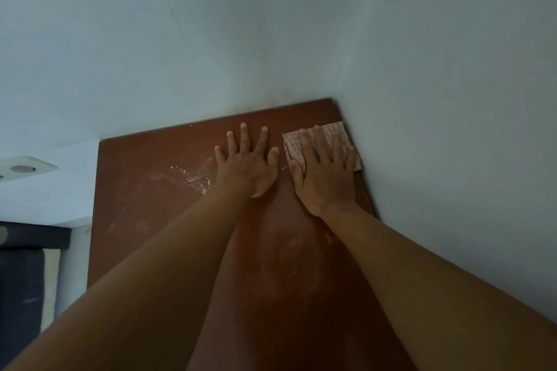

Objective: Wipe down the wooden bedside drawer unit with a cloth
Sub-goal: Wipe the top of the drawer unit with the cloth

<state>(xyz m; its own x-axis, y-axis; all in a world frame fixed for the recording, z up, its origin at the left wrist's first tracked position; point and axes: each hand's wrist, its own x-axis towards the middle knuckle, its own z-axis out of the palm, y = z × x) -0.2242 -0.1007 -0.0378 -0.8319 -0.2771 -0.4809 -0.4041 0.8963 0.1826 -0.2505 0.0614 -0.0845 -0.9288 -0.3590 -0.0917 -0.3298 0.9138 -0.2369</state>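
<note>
Wiping the drawer unit top (156,196), far right corner by the wall (271,24).

Right hand (324,172) is pressing the checked cloth (337,132) flat, fingers straight and slightly spread; left hand (247,159) is lying splayed on bare wood, holding nothing. Best to be sweeping leftward with even pressure toward the white dust patch (193,178) (untouched so far).

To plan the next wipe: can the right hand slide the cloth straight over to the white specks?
Probably not straight: the left hand lies flat on the top between the cloth under the right hand and the white specks.
</note>
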